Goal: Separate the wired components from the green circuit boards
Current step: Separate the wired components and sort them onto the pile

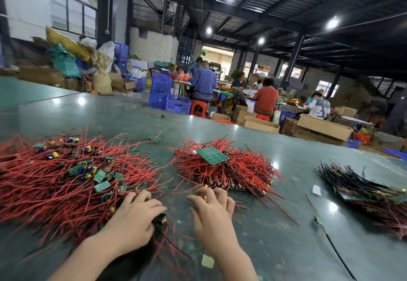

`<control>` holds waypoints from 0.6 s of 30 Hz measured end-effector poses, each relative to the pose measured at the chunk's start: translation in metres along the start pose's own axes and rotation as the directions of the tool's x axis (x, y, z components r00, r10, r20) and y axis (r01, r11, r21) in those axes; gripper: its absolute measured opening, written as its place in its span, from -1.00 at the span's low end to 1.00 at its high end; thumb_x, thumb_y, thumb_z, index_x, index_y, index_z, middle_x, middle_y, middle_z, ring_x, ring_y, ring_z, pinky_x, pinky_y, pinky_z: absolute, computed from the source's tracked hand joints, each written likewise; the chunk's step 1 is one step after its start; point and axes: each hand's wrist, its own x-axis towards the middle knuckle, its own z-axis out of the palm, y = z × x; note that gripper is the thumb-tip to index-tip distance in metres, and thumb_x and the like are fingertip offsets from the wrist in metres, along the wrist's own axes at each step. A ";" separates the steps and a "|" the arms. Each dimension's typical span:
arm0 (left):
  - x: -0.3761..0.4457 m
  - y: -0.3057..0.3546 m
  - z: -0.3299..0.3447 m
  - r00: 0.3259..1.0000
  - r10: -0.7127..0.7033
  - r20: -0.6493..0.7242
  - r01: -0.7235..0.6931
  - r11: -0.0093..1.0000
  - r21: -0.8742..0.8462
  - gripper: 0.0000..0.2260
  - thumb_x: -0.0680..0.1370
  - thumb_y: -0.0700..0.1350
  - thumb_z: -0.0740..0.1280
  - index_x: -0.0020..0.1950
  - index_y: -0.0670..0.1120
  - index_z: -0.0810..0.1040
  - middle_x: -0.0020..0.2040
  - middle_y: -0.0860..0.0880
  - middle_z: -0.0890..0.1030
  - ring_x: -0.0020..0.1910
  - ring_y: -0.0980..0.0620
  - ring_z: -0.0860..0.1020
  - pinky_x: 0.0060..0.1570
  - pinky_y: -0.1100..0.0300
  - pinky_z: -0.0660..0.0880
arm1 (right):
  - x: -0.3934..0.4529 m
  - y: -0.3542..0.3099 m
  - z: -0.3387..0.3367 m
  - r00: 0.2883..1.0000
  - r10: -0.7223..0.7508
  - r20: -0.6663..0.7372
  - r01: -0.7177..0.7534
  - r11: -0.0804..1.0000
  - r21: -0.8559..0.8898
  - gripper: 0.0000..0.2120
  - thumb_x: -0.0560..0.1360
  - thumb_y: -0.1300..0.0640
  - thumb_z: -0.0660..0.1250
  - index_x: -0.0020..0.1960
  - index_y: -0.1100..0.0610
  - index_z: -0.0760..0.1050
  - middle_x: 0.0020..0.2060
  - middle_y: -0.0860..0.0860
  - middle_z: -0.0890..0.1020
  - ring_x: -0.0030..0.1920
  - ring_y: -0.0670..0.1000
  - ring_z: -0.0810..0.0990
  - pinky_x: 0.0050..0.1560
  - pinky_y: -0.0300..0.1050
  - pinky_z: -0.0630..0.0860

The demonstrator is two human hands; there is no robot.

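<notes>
My left hand point(134, 217) lies at the near edge of a big pile of loose red-wired small boards point(66, 177) on the left and pinches one small green wired board point(161, 217) under its fingers. My right hand point(212, 212) hovers beside it with fingers curled, its tips touching the near edge of a stack of red-wired panels point(231, 177). A larger green circuit board point(211, 155) lies on top of that stack.
A dark green table point(275, 225) carries everything. A bundle of black-wired boards point(363, 190) lies at the right, a single wired board point(318, 220) near it, and paper scraps point(207, 261) close by. Other people sit working at tables beyond, among blue crates and cardboard boxes.
</notes>
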 end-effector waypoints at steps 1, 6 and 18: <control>-0.001 0.003 0.000 1.000 -0.016 -0.018 0.017 0.999 0.038 -0.54 0.11 -0.06 0.55 0.00 0.12 0.66 -0.06 0.29 0.60 -0.05 0.07 0.57 -0.08 0.15 0.50 | 0.000 -0.001 0.000 1.000 -0.007 0.001 0.007 1.000 0.012 -0.68 0.55 0.02 0.13 0.27 -0.16 0.43 0.27 -0.17 0.37 0.32 0.06 0.16 0.27 -0.06 -0.01; -0.003 0.003 0.007 0.995 -0.088 -0.039 0.084 0.993 -0.089 -0.62 0.50 -0.15 0.29 0.28 0.17 0.46 0.19 0.27 0.50 0.23 0.08 0.30 0.19 0.08 0.20 | 0.000 -0.009 0.003 1.000 -0.009 0.026 0.006 0.993 0.117 -0.72 0.56 0.03 0.13 0.17 -0.18 0.52 0.11 -0.27 0.50 0.21 -0.07 0.25 0.05 -0.18 0.00; 0.002 0.029 0.001 0.921 -0.227 -0.316 0.045 0.869 -0.493 -0.59 0.47 -0.35 0.34 0.25 -0.01 0.53 0.07 0.21 0.50 0.05 0.33 0.44 0.08 0.59 0.22 | 0.001 -0.022 -0.007 0.964 0.247 0.096 -0.264 0.864 0.428 -0.75 0.47 -0.13 0.32 -0.04 0.00 0.65 -0.16 -0.07 0.69 -0.08 -0.08 0.60 0.05 -0.18 0.45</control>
